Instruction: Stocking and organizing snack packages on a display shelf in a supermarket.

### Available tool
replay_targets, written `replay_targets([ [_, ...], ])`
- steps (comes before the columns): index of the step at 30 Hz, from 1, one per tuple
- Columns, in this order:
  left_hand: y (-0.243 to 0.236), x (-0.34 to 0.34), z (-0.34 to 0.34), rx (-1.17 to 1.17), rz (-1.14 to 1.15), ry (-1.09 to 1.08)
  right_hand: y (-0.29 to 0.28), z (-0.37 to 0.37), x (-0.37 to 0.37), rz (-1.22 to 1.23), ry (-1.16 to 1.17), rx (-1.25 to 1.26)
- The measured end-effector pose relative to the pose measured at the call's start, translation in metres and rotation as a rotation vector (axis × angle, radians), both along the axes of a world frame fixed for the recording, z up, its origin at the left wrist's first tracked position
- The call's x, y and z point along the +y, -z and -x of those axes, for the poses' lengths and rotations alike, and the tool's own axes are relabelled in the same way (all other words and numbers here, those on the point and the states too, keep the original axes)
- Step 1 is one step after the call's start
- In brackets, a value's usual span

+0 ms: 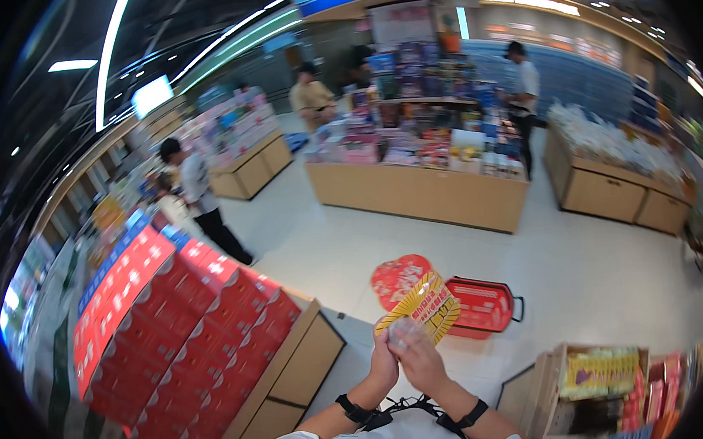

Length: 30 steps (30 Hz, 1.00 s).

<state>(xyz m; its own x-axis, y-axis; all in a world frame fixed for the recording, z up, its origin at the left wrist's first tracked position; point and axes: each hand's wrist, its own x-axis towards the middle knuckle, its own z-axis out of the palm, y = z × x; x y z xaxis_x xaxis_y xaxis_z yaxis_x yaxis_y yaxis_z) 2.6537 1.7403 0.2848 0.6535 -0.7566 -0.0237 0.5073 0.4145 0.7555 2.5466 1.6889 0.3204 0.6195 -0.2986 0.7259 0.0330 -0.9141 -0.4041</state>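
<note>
Low in the middle, my two hands meet in front of my chest. My left hand (383,365) and my right hand (420,364) are both closed around a small whitish, see-through thing (406,333), blurred, its kind unclear. Just beyond it shows a yellow sign with a scalloped edge and red print (429,307); whether my hands touch it I cannot tell. Behind the sign, a red shopping basket (483,306) with a dark handle stands on the floor. A round red floor sign (398,277) lies to its left.
Stacked red boxes (175,340) fill a wooden stand at left. A snack shelf (602,377) is at lower right. A loaded wooden display counter (414,196) stands ahead, another counter (616,194) at right. People stand at left (199,188), centre (311,98) and right (524,91).
</note>
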Motion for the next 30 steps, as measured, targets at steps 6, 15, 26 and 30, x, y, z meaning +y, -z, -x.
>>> replay_targets([
  [6,-0.001,0.078,-0.047,0.236,0.022,-0.165,-0.004,-0.053,0.033,-0.008,-0.537,0.154],
  [15,-0.023,0.12,-0.101,-0.095,-0.103,-0.247,-0.002,-0.085,0.002,-0.275,-0.192,-0.023],
  [26,-0.042,0.144,-0.188,-0.672,-0.167,0.022,-0.034,-0.133,0.019,-1.187,0.003,-0.308],
  [30,-0.064,0.175,-0.205,-0.277,-0.146,0.049,-0.024,-0.167,0.037,-1.177,-0.089,-0.333],
])
